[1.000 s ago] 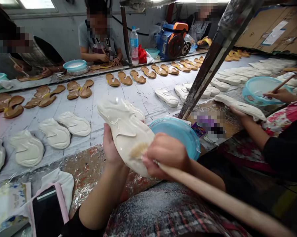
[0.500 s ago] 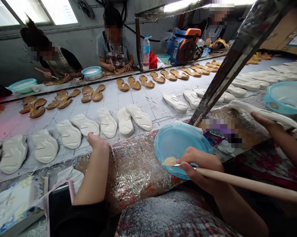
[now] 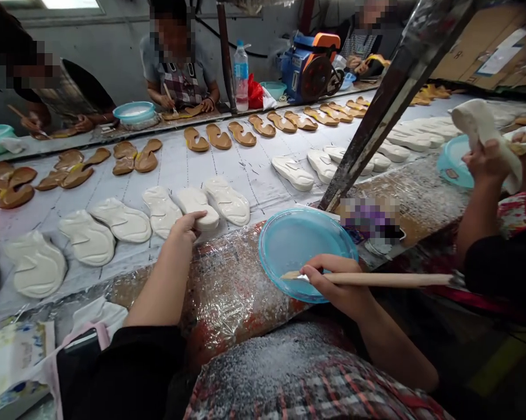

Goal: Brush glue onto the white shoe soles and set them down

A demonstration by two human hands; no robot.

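My left hand [image 3: 184,228] is closed on the heel end of a white shoe sole [image 3: 196,201], fingers on top and thumb at its near edge. Other glossy white soles lie on both sides, one [image 3: 227,201] just to the right. My right hand [image 3: 333,283] grips a brush [image 3: 389,280] with a pale wooden handle, low by the bristles. Its tip is over the near part of a blue bowl [image 3: 289,219], which contains a cloudy liquid. I cannot tell whether the bristles touch the liquid.
A slanted post [image 3: 376,125] rises right of the bowl. Brown sole pieces [image 3: 240,133] line the far side of the white cloth. A tissue pack [image 3: 20,361] and a phone [image 3: 76,350] are near left. At right, a co-worker's hand [image 3: 488,160] holds a white sole; others work opposite.
My left hand has moved right along the row and taken hold of a sole. The brush is now more level, its tip over the bowl. At right, the co-worker's sole has been raised upright.
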